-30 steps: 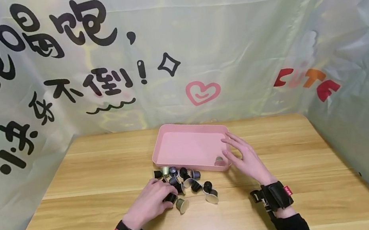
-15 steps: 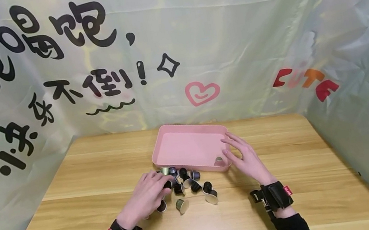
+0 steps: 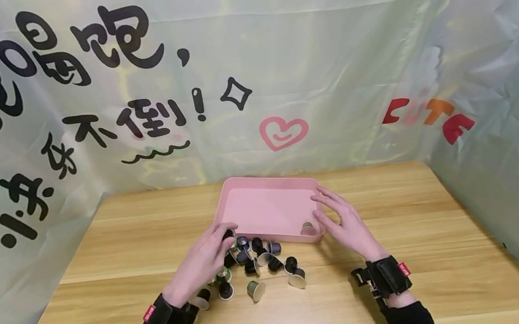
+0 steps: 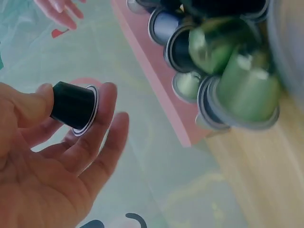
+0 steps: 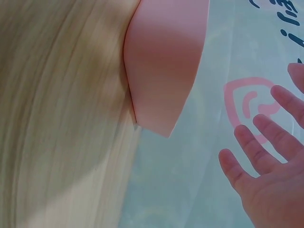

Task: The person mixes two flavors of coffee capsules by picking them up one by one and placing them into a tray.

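Observation:
My left hand (image 3: pixel 201 262) is raised beside the front-left corner of the pink tray (image 3: pixel 265 200). In the left wrist view it pinches a black coffee capsule (image 4: pixel 71 104) between thumb and fingers. Several more capsules, such as a dark one (image 3: pixel 251 267) and a green one (image 3: pixel 256 290), lie in a loose cluster before the tray. One green capsule (image 3: pixel 307 228) sits inside the tray at its front-right corner. My right hand (image 3: pixel 348 225) is at the tray's right side, fingers spread and holding nothing; whether it touches the rim is unclear.
The wooden table (image 3: pixel 406 252) ends at a printed cloth backdrop (image 3: pixel 325 61) just behind the tray. Black-and-white capsules (image 3: pixel 296 278) lie at the cluster's right. Near my left wrist lies another capsule (image 3: pixel 202 300).
My left hand has moved away from me, from the near-left part of the cluster to the tray's corner, carrying a black capsule. Capsules it covered now show. My right hand stays put.

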`<state>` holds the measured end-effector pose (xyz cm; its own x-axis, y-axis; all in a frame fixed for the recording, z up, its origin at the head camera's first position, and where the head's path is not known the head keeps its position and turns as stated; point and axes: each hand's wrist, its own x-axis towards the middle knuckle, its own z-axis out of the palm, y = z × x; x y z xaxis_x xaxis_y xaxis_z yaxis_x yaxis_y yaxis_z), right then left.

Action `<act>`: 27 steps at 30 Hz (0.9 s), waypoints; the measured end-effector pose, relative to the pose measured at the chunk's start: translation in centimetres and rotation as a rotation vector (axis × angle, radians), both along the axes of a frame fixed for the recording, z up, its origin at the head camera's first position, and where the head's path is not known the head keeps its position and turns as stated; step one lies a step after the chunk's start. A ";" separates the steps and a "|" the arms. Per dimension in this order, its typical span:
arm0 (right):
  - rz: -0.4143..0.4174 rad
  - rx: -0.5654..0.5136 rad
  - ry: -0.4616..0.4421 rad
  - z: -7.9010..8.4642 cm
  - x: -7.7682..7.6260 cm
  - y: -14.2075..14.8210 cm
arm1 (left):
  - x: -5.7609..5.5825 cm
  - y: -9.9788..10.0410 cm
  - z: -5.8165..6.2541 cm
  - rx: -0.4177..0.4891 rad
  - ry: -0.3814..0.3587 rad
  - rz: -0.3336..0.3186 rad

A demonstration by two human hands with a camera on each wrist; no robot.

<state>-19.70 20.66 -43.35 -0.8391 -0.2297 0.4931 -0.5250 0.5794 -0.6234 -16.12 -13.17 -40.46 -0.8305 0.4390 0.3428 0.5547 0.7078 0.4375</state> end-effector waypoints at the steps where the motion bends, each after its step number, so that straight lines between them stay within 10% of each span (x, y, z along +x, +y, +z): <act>1: -0.001 0.000 0.000 0.0 0.0 0.0 | -0.3 0.0 0.2 0.021 -0.016 -0.006; 27: 0.000 0.001 0.002 0.1 0.0 -0.1 | -8.4 2.0 2.3 -0.145 -0.139 -0.196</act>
<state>-19.67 20.57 -43.20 -0.8381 -0.2305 0.4944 -0.5263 0.5798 -0.6220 -24.54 -11.21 -38.15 -0.7593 0.6323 0.1536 0.6292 0.6533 0.4210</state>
